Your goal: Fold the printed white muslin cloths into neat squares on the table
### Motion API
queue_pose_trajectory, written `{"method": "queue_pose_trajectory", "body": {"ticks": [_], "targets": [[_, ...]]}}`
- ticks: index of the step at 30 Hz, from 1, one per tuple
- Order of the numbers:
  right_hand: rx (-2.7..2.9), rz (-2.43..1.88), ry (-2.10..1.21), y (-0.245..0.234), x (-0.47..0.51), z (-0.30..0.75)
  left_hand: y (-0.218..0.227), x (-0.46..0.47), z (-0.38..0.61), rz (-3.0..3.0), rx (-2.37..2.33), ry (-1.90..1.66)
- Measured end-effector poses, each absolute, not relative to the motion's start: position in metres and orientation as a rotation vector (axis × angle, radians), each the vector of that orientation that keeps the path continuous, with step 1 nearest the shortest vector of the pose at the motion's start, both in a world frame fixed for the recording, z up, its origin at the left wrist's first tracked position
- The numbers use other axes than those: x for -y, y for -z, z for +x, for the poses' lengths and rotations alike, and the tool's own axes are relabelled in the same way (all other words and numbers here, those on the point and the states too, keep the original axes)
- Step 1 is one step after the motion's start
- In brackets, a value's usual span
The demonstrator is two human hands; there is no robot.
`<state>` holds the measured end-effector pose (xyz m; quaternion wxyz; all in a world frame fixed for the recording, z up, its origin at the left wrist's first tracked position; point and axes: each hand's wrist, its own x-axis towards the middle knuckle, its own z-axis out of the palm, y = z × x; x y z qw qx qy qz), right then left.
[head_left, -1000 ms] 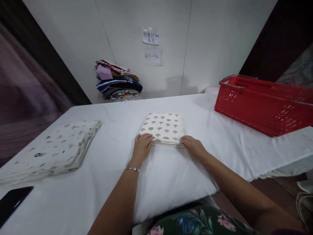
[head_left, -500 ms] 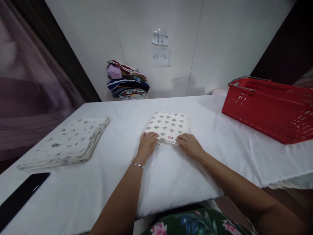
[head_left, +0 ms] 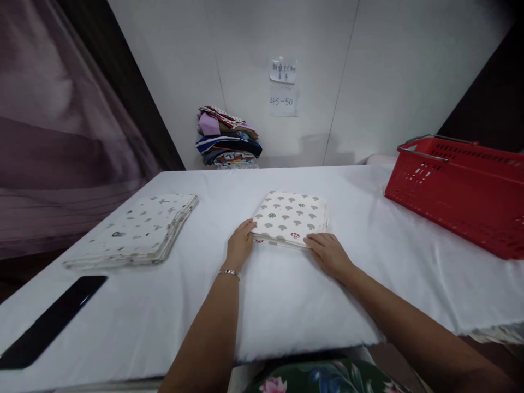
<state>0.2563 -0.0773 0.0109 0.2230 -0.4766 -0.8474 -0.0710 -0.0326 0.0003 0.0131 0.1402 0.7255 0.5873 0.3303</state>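
Observation:
A folded white cloth with a mushroom print (head_left: 291, 216) lies in the middle of the white table (head_left: 286, 295). My left hand (head_left: 239, 246) grips its near left corner, thumb on top and fingers curled under the edge. My right hand (head_left: 328, 253) rests at the near right corner, fingers closed on the edge. A thin bracelet sits on my left wrist.
A stack of flat patterned cloths (head_left: 141, 230) lies on the left. A black phone (head_left: 51, 320) sits at the near left edge. A red basket (head_left: 462, 188) stands at the right. A pile of coloured folded fabrics (head_left: 228, 138) rests against the back wall under paper notes (head_left: 282, 71).
My hands slid from on top of the cloth's near edge to its two near corners. The view shifted left, so everything sits further right in the picture.

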Motion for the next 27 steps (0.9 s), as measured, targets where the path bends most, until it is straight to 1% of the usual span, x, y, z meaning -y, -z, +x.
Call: {"method": "queue_pose_trajectory", "body": {"ticks": [7,12,19,27], "targets": [[2.348,-1.232,0.169,-0.005,0.075,0.265,-0.012,-0.003,-0.037,1.905,-1.786,-1.012],[2.305,-1.178,0.140,-0.002,0.072,0.270,-0.009,-0.004,-0.044,1.886,-1.713,-1.010],[2.329,-1.290,0.124,-0.016,0.073,0.260,-0.014,-0.002,-0.040,1.899,-1.616,-1.028],[2.433,-1.281,0.248,-0.001,0.073,0.269,-0.004,0.000,-0.036,1.986,-1.604,-0.915]]}}
